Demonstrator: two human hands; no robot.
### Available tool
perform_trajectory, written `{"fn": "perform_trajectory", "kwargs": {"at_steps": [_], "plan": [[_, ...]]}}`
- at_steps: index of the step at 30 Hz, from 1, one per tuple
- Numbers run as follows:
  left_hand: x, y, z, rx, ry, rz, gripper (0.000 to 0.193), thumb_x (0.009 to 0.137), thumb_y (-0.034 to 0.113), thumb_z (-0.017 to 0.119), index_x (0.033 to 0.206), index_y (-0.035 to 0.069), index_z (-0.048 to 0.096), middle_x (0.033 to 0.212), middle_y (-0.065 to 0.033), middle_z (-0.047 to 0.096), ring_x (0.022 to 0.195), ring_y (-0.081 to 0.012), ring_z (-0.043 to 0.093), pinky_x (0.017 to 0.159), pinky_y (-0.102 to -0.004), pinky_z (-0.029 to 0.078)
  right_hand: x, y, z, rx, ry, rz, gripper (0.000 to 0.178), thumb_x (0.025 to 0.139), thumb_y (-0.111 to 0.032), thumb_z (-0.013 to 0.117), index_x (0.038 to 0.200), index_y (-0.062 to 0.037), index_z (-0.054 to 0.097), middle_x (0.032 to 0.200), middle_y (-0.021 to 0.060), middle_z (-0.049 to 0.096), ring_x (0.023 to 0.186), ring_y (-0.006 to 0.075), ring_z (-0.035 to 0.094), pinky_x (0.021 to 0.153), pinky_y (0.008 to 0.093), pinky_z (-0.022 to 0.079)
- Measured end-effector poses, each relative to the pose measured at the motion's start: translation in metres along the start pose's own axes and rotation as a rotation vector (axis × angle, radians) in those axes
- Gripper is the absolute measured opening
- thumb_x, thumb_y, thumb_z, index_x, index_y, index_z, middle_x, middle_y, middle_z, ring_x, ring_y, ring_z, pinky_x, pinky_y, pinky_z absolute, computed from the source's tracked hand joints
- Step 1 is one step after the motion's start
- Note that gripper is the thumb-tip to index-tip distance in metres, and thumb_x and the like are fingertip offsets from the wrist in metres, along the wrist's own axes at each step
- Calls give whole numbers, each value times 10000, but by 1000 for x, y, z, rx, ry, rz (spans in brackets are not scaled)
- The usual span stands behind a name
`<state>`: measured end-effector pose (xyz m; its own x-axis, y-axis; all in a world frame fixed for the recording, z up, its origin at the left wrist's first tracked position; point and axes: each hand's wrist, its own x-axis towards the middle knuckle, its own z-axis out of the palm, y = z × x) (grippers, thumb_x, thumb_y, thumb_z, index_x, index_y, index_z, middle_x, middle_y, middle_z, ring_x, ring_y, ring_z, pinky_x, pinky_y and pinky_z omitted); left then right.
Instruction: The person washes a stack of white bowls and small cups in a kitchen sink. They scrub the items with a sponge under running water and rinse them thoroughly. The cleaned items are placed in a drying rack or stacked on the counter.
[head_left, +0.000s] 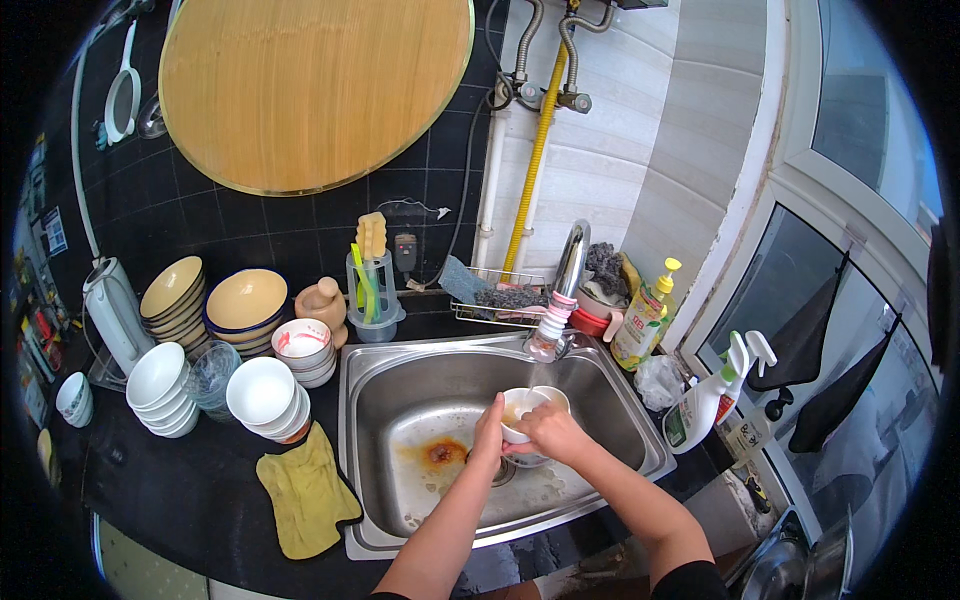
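Observation:
Over the sink (378,420), my left hand (487,432) grips a small white bowl (516,404) by its left side. My right hand (552,434) is closed at the bowl's right edge, its fingertips partly hidden. Water runs from the faucet (572,265) through its pink-and-white nozzle (548,335) toward the bowl. A second white bowl rim (557,396) shows just behind my right hand. Beneath my hands, part of another bowl (527,460) sits near the drain. Reddish-brown residue (441,453) stains the sink floor left of my hands.
Left of the sink stand stacked white bowls (262,392), cream bowls (246,300) and a yellow cloth (308,492). Behind it are a wire rack (500,312) and a dish soap bottle (640,325). Spray bottles (700,405) stand at the right edge.

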<state>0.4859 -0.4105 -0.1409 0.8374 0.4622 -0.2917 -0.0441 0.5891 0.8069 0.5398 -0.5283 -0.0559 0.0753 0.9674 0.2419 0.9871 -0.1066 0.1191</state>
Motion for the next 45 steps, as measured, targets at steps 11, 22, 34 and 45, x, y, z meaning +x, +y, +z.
{"fn": "perform_trajectory", "kwargs": {"at_steps": [11,22,34,45], "plan": [[-10,6,14,199,20,305,428,883,384,504,1227,134,462,953,-3,546,736,-98,519,569,-203,408,7,36,56,1787,666,966,509,886,-465,448,1094,-10,539,1044,125,599,880,207,599,760,351,488],[-12,18,9,-253,-316,-16,404,859,211,575,1157,-14,423,1114,-128,518,1025,-240,534,859,-420,470,7,49,77,2152,782,930,595,896,-503,362,1181,10,459,1163,137,531,1045,263,541,892,419,440],[-13,21,0,-214,-296,42,362,816,122,617,1119,67,428,1166,-88,508,1064,-226,520,864,-447,464,8,40,82,2085,675,847,389,939,-338,356,1140,-23,465,1114,128,543,966,288,574,774,477,489],[-35,26,25,88,-265,395,404,736,-4,665,1095,50,489,1005,-33,605,886,-121,581,782,-259,467,16,27,67,1594,943,787,411,927,-310,426,1119,43,513,1200,136,483,1081,199,470,941,301,343]]}}
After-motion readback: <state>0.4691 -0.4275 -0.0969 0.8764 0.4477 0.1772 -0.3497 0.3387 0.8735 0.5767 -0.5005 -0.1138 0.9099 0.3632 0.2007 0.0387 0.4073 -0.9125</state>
